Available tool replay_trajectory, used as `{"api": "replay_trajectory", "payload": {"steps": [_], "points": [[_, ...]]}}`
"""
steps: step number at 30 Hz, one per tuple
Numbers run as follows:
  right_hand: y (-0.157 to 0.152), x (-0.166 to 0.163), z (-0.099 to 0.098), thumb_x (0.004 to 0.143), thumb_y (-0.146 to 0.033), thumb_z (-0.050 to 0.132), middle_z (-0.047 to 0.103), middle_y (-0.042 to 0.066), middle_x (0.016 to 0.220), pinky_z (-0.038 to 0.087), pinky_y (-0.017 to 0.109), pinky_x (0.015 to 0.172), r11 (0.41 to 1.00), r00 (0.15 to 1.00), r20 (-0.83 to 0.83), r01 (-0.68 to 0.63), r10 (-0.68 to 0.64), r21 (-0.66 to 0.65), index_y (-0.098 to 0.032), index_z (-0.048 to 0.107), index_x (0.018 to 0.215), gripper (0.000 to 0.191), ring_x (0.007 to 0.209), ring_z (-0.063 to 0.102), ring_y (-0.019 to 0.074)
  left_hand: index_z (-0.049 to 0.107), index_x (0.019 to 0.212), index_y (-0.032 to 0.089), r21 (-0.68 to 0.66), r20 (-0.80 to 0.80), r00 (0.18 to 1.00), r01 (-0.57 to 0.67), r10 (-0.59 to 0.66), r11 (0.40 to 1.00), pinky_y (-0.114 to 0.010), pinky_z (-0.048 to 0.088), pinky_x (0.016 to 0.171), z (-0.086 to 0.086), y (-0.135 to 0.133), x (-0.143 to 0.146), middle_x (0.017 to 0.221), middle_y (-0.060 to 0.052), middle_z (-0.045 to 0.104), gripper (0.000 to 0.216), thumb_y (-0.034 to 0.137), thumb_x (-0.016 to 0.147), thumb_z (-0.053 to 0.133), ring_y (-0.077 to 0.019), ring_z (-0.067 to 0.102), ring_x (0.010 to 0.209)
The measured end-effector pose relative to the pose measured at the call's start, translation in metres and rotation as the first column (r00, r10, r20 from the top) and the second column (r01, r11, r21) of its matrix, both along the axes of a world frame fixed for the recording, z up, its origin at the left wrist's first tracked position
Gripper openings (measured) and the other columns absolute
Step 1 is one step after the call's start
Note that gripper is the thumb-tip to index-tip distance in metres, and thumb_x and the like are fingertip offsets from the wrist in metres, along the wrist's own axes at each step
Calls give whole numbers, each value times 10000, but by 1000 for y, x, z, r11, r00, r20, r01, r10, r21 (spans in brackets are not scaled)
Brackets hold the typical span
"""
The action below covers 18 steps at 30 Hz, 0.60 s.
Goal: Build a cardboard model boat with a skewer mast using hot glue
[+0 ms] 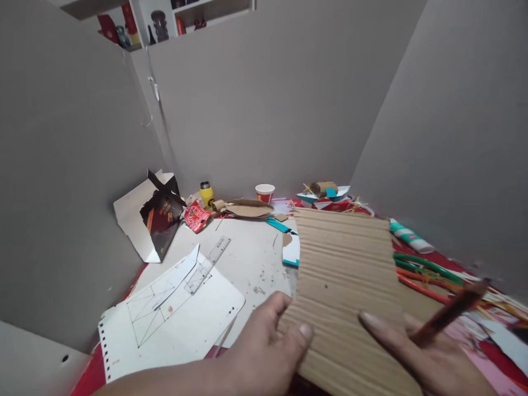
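A ribbed sheet of brown corrugated cardboard (344,269) lies in front of me on the table. My left hand (268,344) grips its near left edge, thumb on top and fingers curled under. My right hand (424,355) rests on the sheet's near right part with fingers stretched flat, and a dark red pencil (447,312) is held between them, pointing up and to the right.
A white paper with pencil lines (173,319) and a clear ruler (207,264) lie at left. An opened dark box (154,220), a yellow bottle (207,193), a red cup (264,193), a glue tube (410,236), coloured sticks (429,275) and card scraps surround the sheet. Grey walls close in.
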State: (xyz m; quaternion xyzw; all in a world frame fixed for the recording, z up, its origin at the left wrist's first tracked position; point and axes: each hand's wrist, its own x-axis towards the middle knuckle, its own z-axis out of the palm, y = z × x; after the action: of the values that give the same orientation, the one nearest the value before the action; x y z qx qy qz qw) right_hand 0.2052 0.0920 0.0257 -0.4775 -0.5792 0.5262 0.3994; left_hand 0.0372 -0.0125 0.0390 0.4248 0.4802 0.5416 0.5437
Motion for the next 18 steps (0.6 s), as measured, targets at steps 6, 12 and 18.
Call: {"api": "replay_trajectory", "payload": {"steps": [6, 12, 18], "points": [[-6, 6, 11, 518, -488, 778, 762, 77, 785, 597, 389, 497, 955, 984, -165, 21, -73, -295, -262, 703, 766, 344, 704, 715, 374, 591, 935, 209, 12, -790, 587, -272, 176, 962, -275, 445, 705, 4, 14, -82, 900, -54, 664, 252, 432, 869, 493, -190, 610, 829], [-14, -3, 20, 660, -460, 724, 754, 84, 985, 586, 416, 791, 969, 958, -285, -33, -39, -244, -219, 713, 917, 353, 916, 708, 330, 546, 753, 205, -10, -980, 174, -532, 97, 846, -311, 359, 629, -12, 19, -177, 799, -69, 648, 240, 414, 692, 648, -253, 596, 754], [3, 7, 7, 631, -400, 767, 739, 104, 1045, 575, 441, 827, 960, 954, -275, -183, 121, -214, -199, 719, 987, 412, 982, 685, 357, 553, 791, 222, -83, -990, 140, -522, -10, 849, -287, 354, 590, -24, 26, -190, 743, -15, 655, 233, 429, 721, 635, -210, 603, 700]]}}
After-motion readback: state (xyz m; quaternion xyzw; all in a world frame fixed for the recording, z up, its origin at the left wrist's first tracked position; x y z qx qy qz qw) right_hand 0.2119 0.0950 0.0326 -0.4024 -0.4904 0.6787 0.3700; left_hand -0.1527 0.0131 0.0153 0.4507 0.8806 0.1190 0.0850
